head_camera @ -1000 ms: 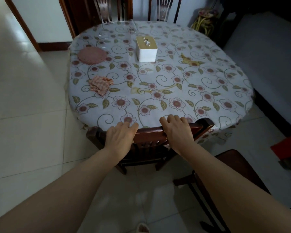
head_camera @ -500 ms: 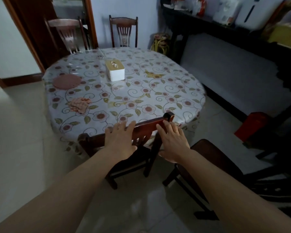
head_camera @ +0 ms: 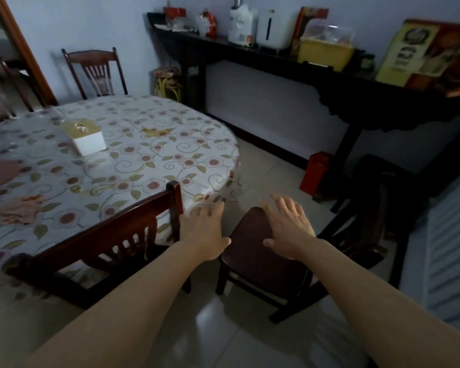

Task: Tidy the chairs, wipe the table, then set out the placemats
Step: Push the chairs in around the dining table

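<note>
**A:** So what are the hands doing here?

**B:** Both are flat and spread, gripping nothing. The left hand (head_camera: 203, 231) is just right of the near chair (head_camera: 101, 243), close to its corner post. The right hand (head_camera: 290, 229) floats over the dark seat of a second chair (head_camera: 260, 258), which sits apart from the desk (head_camera: 133, 160); whether it touches the seat, can't tell.

**A:** And the near chair?

**B:** Tucked in, its back right against the flowered cloth at the desk's near edge.

**A:** Anything on the desk?

**B:** A white tissue box (head_camera: 84, 138) towards the far left, a crumpled orange-checked cloth (head_camera: 20, 208) near left, and a round reddish placemat (head_camera: 0, 173) cut off by the left edge. Another chair (head_camera: 94, 71) stands at the far side, by the wall.
</note>
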`<move>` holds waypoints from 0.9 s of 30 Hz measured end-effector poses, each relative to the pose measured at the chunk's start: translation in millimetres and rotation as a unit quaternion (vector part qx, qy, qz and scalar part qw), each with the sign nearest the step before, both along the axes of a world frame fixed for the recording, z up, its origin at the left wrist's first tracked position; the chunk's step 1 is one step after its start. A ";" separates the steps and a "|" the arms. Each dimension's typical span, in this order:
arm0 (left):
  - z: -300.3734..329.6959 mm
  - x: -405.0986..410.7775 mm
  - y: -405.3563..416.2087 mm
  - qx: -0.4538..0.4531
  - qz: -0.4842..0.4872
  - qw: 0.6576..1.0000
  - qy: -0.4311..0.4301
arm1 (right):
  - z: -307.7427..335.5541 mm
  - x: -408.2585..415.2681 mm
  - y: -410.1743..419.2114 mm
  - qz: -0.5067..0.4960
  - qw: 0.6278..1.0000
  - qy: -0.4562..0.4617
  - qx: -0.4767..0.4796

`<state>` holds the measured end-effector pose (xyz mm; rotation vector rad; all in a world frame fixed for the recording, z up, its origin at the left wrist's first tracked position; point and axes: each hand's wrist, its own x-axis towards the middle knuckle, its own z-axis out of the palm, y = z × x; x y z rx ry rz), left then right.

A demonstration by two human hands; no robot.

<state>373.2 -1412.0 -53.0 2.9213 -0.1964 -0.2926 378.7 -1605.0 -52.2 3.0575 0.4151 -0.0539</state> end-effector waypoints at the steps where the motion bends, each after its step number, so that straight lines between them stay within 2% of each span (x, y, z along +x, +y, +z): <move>1: 1.3 5.1 -18.4 0.003 -0.012 1.000 -0.007 | 1.6 3.5 -16.5 -0.005 1.000 -0.003 0.005; 5: 0.4 29.9 -100.1 0.002 -0.037 0.999 -0.022 | 4.4 23.0 -93.5 -0.021 0.999 -0.019 0.032; 10: -13.2 62.2 -225.8 0.000 -0.058 0.998 0.006 | -0.9 55.6 -216.3 -0.063 0.997 -0.033 0.032; 16: -34.4 80.6 -339.1 0.002 -0.105 0.994 0.039 | -21.9 80.2 -319.9 -0.090 0.994 0.050 -0.024; 20: -54.5 83.9 -390.9 0.035 -0.138 0.987 0.073 | -50.8 89.2 -354.1 -0.065 0.992 0.111 -0.010; 23: -67.1 87.5 -415.4 0.059 -0.127 0.985 0.097 | -71.1 91.6 -364.6 -0.050 0.992 0.115 0.005; 27: -69.9 90.4 -420.8 0.052 -0.112 0.991 0.047 | -81.8 93.9 -361.9 -0.043 0.996 0.084 0.007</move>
